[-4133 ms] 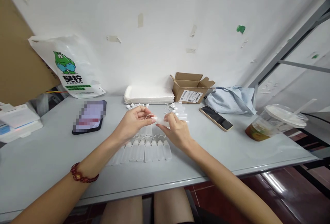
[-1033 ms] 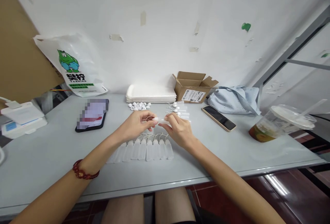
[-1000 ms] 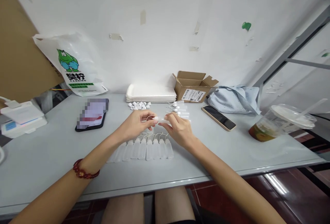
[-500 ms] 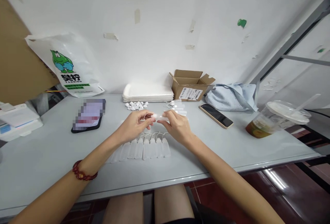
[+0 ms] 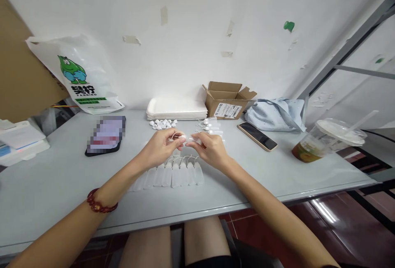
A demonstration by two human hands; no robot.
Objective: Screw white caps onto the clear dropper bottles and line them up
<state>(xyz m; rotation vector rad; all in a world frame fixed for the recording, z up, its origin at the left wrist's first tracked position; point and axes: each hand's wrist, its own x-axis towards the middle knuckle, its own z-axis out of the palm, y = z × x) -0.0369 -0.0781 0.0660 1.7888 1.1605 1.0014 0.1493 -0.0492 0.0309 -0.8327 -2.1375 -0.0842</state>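
Note:
My left hand point(image 5: 163, 146) is closed, thumb and fingers pinching a small white cap point(image 5: 182, 137) with a thin cord looping from it. Facing it, my right hand point(image 5: 211, 149) pinches a small clear tube point(image 5: 191, 139), mostly hidden by the fingers. Cap and tube point at each other, and a narrow gap shows between them. Below the hands lies a row of several translucent bottles point(image 5: 175, 176) with thin loops at their necks. Behind the hands sit a heap of loose white caps point(image 5: 163, 125) and several clear capped tubes point(image 5: 212, 127).
A stack of white sheets or envelopes point(image 5: 175, 109) and an open cardboard box point(image 5: 224, 103) stand against the wall. Phones lie left point(image 5: 106, 134) and right point(image 5: 257, 136). A cloth bag point(image 5: 276, 114), a tilted drink cup point(image 5: 327, 138) and a plastic bag point(image 5: 77, 79) surround the workspace.
The white cap and clear tube, seemingly joined before, now show a gap between them. My hands stay in nearly the same place. The view has shifted slightly.

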